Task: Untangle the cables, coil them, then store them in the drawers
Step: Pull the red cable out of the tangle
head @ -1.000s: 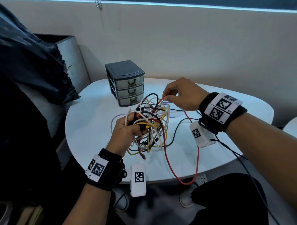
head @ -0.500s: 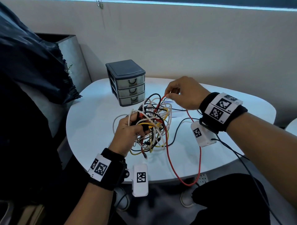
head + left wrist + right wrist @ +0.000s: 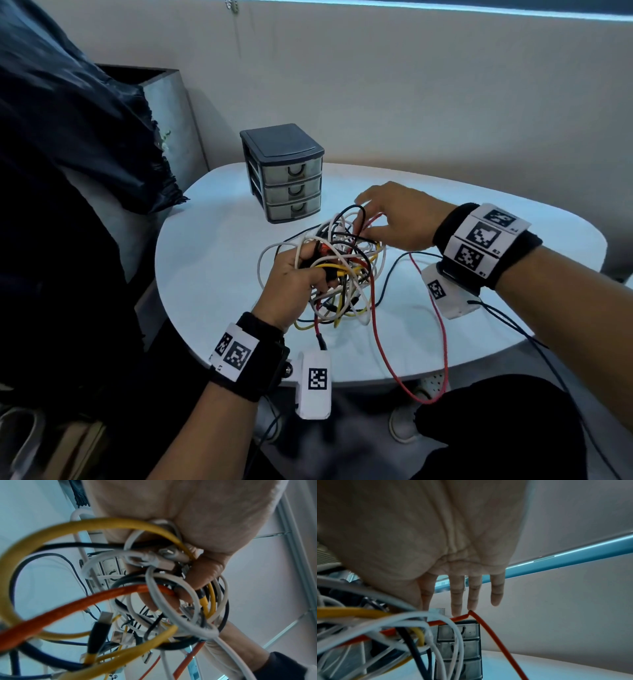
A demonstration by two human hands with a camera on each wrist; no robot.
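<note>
A tangle of white, yellow, black and red cables [image 3: 346,274] is lifted a little above the white table [image 3: 212,260]. My left hand [image 3: 301,270] grips the tangle's left side, its fingers curled round several strands [image 3: 171,563]. Above the tangle's far right side is my right hand [image 3: 373,212], fingers straight and spread. In the right wrist view a fingertip [image 3: 471,605] touches a kink in the red cable [image 3: 496,642] and nothing is pinched. That red cable [image 3: 442,335] loops down off the table's front edge. The grey three-drawer unit [image 3: 291,178] stands behind, all drawers closed.
A black cable [image 3: 394,270] trails right across the table from the tangle. A dark cloth [image 3: 85,137] drapes over a grey box at the left. The wall runs close behind the table. My knees and shoes are below the front edge.
My right hand has let go of the red cable it was pinching, straightened its fingers and moved left over the tangle. The left hand keeps its grip.
</note>
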